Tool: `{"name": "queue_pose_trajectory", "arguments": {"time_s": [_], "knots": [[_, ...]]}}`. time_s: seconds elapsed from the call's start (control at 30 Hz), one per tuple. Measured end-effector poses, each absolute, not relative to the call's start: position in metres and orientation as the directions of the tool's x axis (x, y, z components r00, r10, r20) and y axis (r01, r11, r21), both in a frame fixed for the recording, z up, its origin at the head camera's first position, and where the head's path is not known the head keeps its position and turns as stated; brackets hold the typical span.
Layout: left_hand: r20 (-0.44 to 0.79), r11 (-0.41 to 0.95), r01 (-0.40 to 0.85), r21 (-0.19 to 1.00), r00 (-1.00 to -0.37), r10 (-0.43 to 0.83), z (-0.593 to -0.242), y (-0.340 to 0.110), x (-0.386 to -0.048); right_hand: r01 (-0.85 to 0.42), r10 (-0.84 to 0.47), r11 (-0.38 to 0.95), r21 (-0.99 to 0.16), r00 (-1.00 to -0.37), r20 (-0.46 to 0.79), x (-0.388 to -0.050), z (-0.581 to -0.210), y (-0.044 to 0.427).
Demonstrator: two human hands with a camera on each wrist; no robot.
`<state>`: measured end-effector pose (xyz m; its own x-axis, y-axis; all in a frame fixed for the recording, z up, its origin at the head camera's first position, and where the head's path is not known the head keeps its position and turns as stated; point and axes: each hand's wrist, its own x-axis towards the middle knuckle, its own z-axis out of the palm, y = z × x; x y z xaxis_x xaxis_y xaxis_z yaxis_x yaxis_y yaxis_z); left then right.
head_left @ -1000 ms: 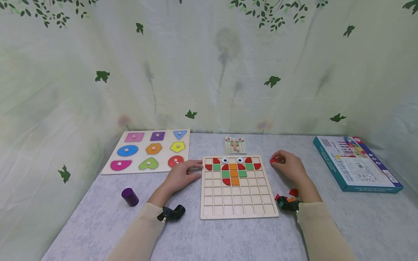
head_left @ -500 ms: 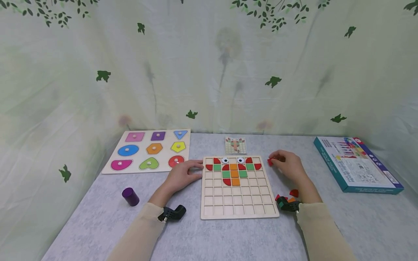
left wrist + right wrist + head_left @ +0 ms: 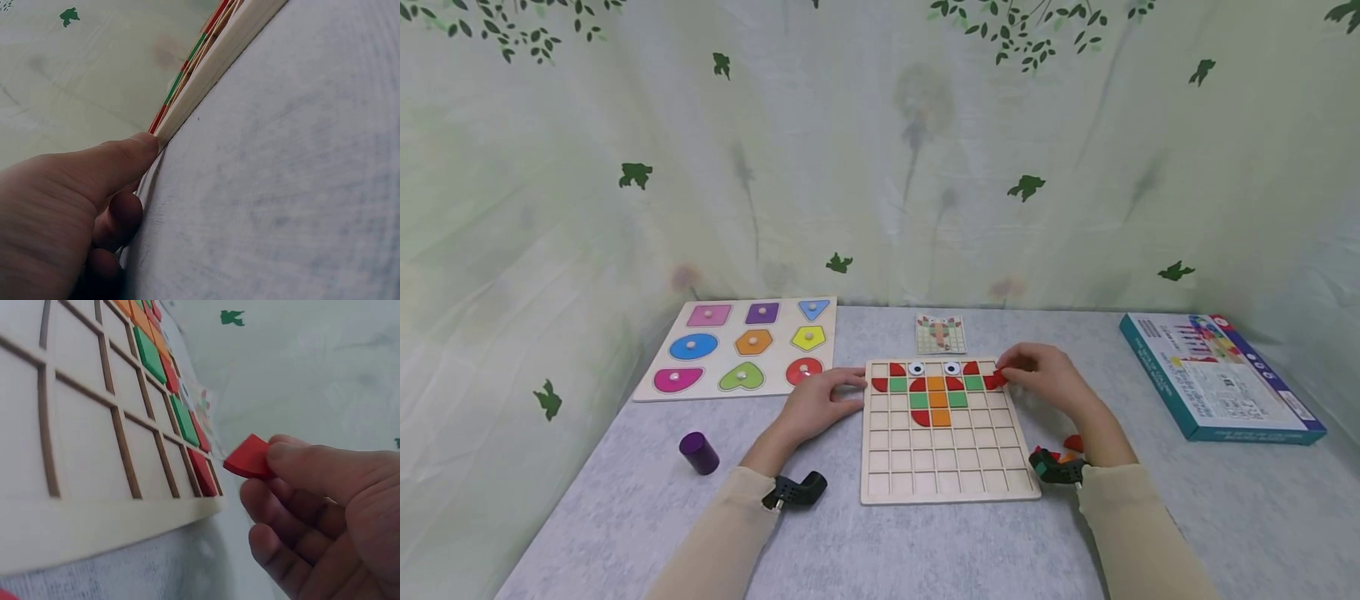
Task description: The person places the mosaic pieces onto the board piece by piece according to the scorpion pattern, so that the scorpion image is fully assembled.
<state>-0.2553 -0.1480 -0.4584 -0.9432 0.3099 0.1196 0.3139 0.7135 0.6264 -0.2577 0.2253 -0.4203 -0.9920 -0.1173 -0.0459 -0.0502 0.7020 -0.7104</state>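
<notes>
A wooden grid board (image 3: 951, 458) lies mid-table, its upper rows holding red, green and orange tiles and two eye tiles. My left hand (image 3: 820, 406) rests against its left edge; in the left wrist view the thumb (image 3: 140, 147) touches the rim. Between thumb and fingers, my right hand (image 3: 1051, 382) pinches a red quarter-circle tile (image 3: 249, 456) near the board's upper right corner. The right wrist view shows this tile held above the board, close to a red tile (image 3: 201, 472) set in an edge cell. A small pattern card (image 3: 941, 335) lies behind the board.
Loose red and orange tiles (image 3: 1073, 444) lie by the right wrist, partly hidden by its camera. A shape puzzle board (image 3: 775, 343) is at the back left, with a purple cylinder (image 3: 699, 453) before it. A flat box (image 3: 1221, 379) lies at right.
My right hand has carried the red tile leftward, from beside the board to its upper right corner. The left hand has stayed at the left edge.
</notes>
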Motion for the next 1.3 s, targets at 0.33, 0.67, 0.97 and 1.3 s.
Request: {"name": "queue_pose_trajectory", "arguments": {"time_s": [0.33, 0.67, 0.97, 1.3], "knots": [[0.120, 0.706, 0.316, 0.634, -0.942, 0.314, -0.457, -0.148, -0.255, -0.075, -0.246, 0.662, -0.745, -0.962, -0.122, -0.256, -0.418, 0.214], [0.125, 0.710, 0.320, 0.627, -0.941, 0.313, -0.457, -0.148, -0.254, -0.156, -0.389, 0.653, -0.741, -0.909, -0.151, -0.250, -0.418, 0.200], [0.130, 0.712, 0.326, 0.622, -0.939, 0.317, -0.458, -0.148, -0.255, -0.162, -0.428, 0.665, -0.729, -0.883, -0.194, -0.250, -0.423, 0.189], [0.124, 0.710, 0.317, 0.628, -0.942, 0.311, -0.458, -0.148, -0.255, -0.236, -0.478, 0.689, -0.686, -0.859, -0.184, -0.247, -0.422, 0.188]]}}
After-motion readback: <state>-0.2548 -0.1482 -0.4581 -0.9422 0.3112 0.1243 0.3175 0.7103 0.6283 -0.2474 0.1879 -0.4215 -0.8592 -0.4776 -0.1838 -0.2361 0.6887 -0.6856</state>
